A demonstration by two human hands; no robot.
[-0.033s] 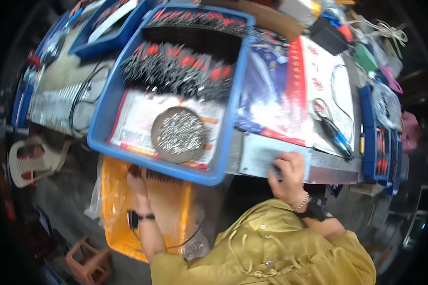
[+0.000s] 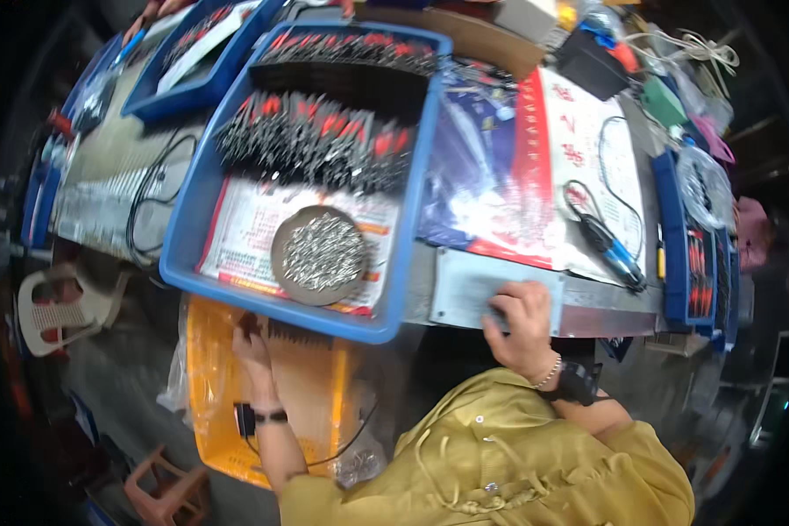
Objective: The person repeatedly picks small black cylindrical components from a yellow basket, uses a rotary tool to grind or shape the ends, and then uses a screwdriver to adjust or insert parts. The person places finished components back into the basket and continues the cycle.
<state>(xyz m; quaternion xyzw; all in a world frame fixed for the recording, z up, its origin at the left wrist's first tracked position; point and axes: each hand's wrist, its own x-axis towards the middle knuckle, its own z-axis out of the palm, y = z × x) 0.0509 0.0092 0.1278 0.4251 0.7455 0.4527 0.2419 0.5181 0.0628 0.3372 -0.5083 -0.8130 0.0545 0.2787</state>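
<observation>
My left hand [image 2: 252, 344] is at the near rim of a large blue bin [image 2: 324, 326], above a yellow plastic basket [image 2: 311, 377]. Its fingertips are dark and partly lost under the rim. Inside the bin, a round dish [image 2: 282, 263] of small shiny metal pieces [image 2: 324, 252] sits on printed sheets [image 2: 245, 219]. Behind the dish stand rows of thin dark tools with red parts [image 2: 316, 145]. My right hand [image 2: 526, 329] rests on a pale flat plate [image 2: 465, 285] at the table's front edge, fingers curled toward the thumb. Something dark shows between them, too small to name.
Right of the bin lie a blue plastic sheet [image 2: 465, 167], a red-and-white printed sheet [image 2: 579, 167] and a corded blue-and-black hand tool [image 2: 614, 250]. Blue trays [image 2: 675, 272] stand at the far right. A beige chair [image 2: 66, 307] and a brown stool [image 2: 167, 486] are at left.
The whole view has shifted slightly, so the bin and table sit a little further left. Both hands keep about the same places and poses.
</observation>
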